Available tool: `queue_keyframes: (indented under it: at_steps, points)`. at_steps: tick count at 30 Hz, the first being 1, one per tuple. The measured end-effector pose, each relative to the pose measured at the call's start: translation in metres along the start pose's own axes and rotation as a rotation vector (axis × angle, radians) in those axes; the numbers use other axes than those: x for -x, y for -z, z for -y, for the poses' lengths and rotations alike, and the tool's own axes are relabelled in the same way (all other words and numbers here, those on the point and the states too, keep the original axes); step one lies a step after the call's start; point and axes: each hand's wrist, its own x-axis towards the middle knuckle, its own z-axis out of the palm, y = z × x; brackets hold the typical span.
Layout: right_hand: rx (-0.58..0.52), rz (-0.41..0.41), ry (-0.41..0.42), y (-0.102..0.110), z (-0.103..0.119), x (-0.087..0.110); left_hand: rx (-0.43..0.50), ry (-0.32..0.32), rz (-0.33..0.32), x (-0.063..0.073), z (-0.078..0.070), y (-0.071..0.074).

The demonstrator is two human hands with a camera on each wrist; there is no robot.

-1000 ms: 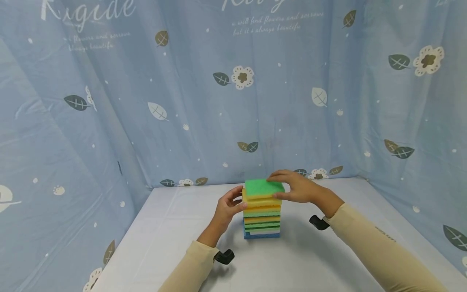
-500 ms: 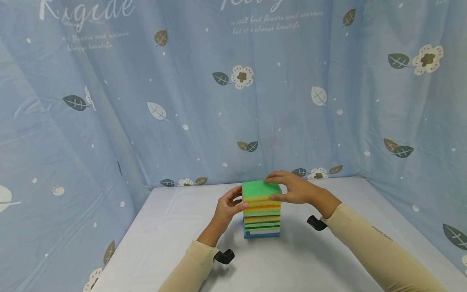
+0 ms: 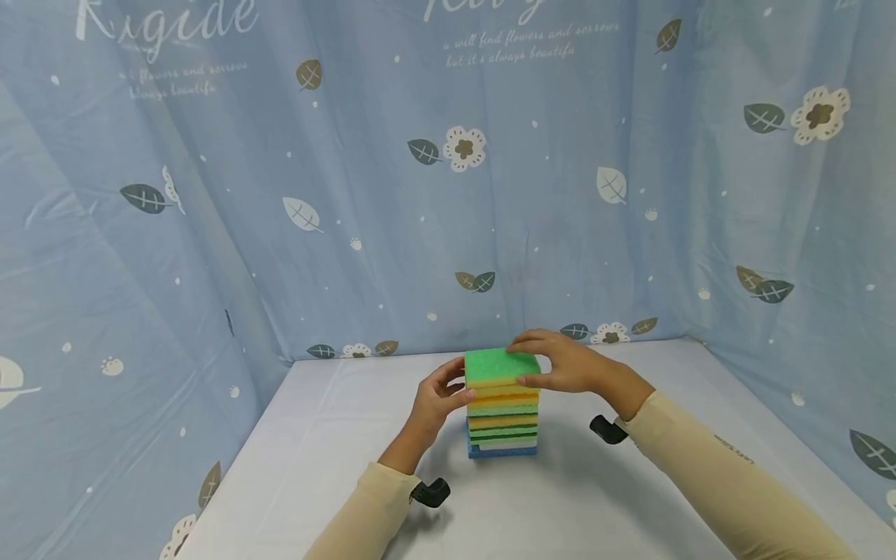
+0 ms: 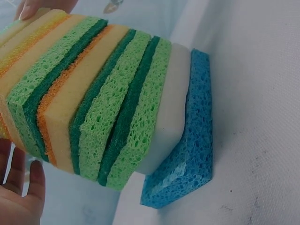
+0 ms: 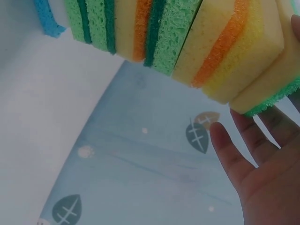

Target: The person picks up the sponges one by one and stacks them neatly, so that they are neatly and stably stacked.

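A tall stack of sponges (image 3: 502,420) in yellow, orange and green layers stands on the white table. At its base lie a white block (image 4: 168,108) and a blue sponge (image 4: 180,145). The topmost is a yellow sponge with a green face (image 3: 498,365), level with the layers below. My right hand (image 3: 570,364) holds this top sponge from the right, thumb at the front edge and fingers toward the back. Along the upper left side, my left hand (image 3: 437,397) rests with its thumb at the front corner, its fingers fairly straight in the left wrist view.
A white table surface (image 3: 336,435) extends around the stack. Behind and at both sides hangs a blue curtain (image 3: 392,257) with leaves and flowers. Black wrist mounts (image 3: 430,492) show below both hands.
The top green-faced sponge has shifted slightly left and toward me with my right hand, lining up with the stack. The left hand has stayed put.
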Motion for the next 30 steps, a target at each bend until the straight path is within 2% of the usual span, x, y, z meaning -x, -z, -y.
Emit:
queue_keyframes:
  at_steps: [6, 13, 15, 23, 30]
  points:
    - [0.006, 0.000, -0.003, -0.001, 0.000, 0.001, 0.004, 0.012, 0.004, -0.001, 0.001, 0.001]
    - [0.007, 0.003, -0.019, -0.003, -0.001, 0.001, 0.019, 0.020, -0.010, -0.007, 0.027, 0.010]
    - [0.009, 0.002, -0.018, -0.004, -0.001, 0.001, 0.025, 0.013, -0.023, -0.007, 0.031, 0.010]
    - [0.008, 0.000, -0.009, -0.005, -0.003, 0.000, 0.043, -0.020, -0.027, -0.007, 0.033, 0.010]
    - [-0.006, -0.007, -0.022, -0.006, -0.002, 0.002, 0.037, -0.008, -0.025, -0.007, 0.034, 0.011]
